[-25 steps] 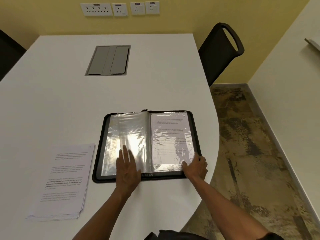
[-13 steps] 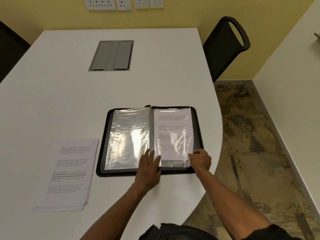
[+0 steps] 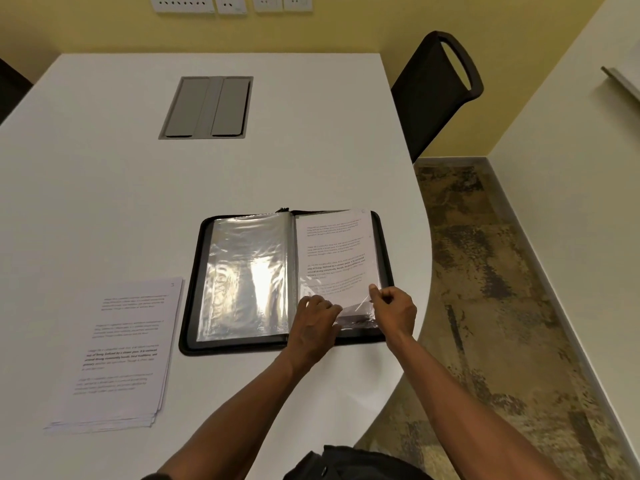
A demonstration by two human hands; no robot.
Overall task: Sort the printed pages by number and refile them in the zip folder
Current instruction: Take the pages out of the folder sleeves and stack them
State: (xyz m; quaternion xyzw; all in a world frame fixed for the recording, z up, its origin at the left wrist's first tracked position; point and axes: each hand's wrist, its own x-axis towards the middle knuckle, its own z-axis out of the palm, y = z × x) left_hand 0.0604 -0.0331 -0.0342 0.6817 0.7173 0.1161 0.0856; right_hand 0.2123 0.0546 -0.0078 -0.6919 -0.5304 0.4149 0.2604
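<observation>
A black zip folder (image 3: 194, 282) lies open on the white table (image 3: 104, 188), its clear plastic sleeves (image 3: 246, 275) shining on the left half. On the right half a printed page (image 3: 334, 254) sticks partway out of the top of its sleeve. My right hand (image 3: 393, 311) pinches the page's lower right edge together with the plastic. My left hand (image 3: 313, 329) rests with bent fingers on the bottom of that same sleeve. A stack of printed pages (image 3: 119, 351) lies on the table to the left of the folder.
A grey cable hatch (image 3: 207, 107) is set into the table farther back. A black chair (image 3: 434, 91) stands at the table's far right. The curved table edge runs just right of the folder, with patterned floor (image 3: 502, 306) beyond.
My left hand moved from the left sleeves to the bottom of the right sleeve. The printed page has slid upward, now poking out past the sleeve's top. The view shifted slightly.
</observation>
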